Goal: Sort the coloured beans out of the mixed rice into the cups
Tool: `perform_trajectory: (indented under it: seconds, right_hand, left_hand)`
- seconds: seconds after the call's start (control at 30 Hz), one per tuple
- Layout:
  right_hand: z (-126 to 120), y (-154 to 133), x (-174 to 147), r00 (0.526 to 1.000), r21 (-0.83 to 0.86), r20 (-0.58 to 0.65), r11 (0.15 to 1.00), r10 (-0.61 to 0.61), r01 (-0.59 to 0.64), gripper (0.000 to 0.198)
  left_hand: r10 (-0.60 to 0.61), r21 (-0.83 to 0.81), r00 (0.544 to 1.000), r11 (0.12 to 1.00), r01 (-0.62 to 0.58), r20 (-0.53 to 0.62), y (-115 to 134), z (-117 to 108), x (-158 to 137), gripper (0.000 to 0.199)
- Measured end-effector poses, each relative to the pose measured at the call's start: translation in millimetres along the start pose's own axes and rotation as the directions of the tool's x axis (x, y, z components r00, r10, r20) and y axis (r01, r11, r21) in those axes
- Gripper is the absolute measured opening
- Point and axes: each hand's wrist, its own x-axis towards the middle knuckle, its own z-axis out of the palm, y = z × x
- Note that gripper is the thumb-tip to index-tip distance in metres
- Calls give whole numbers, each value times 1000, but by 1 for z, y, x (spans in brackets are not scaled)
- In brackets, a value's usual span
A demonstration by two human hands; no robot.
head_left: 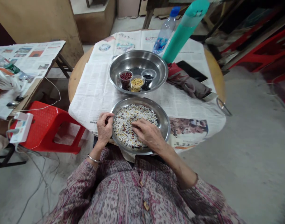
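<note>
- Head view, near edge of the desk [78, 80]: at its middle, a near basin [165, 119] of bright metal is set, carrying a loose mix [123, 119] of white grains with red, yellow and dark ones.
- Left hand [104, 129]: curled at the left rim of the near basin; whether the rim is firmly grasped cannot be told.
- Right hand [148, 132]: lowered into the mix, fingers and thumb drawn together; whether a grain is pinched cannot be told.
- Loose mix: judged light, hard and dry, easily scattered; single grains are best taken between thumb and fingertip.
- Near basin: judged stiff, smooth and somewhat slippery; it is best held by opposite sides of the rim.
- Far basin [137, 56], just beyond, toward the far edge: within it stand a red-filled cup [126, 77], a yellow-filled cup [137, 82] and a dark-filled cup [148, 76]. Their thin, clear walls are judged light and easily tipped; they are best lifted lightly below the lip.
</note>
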Motion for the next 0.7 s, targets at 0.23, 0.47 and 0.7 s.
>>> perform_trajectory:
  seconds: [0.23, 0.47, 0.7]
  right_hand:
    - [2, -2, 2, 999, -52, 40, 998, -19, 21, 17]
    - [-2, 6, 0, 997, 34, -65, 998, 49, -47, 16]
    - [-2, 13, -4, 987, 99, -110, 989, 117, -106, 17]
  left_hand:
    - [11, -15, 1000, 1000, -11, -5, -3, 0, -1, 15]
    - [12, -9, 1000, 1000, -12, -8, -3, 0, 0, 14]
    - [2, -2, 1000, 1000, -2, -1, 0, -1, 0, 15]
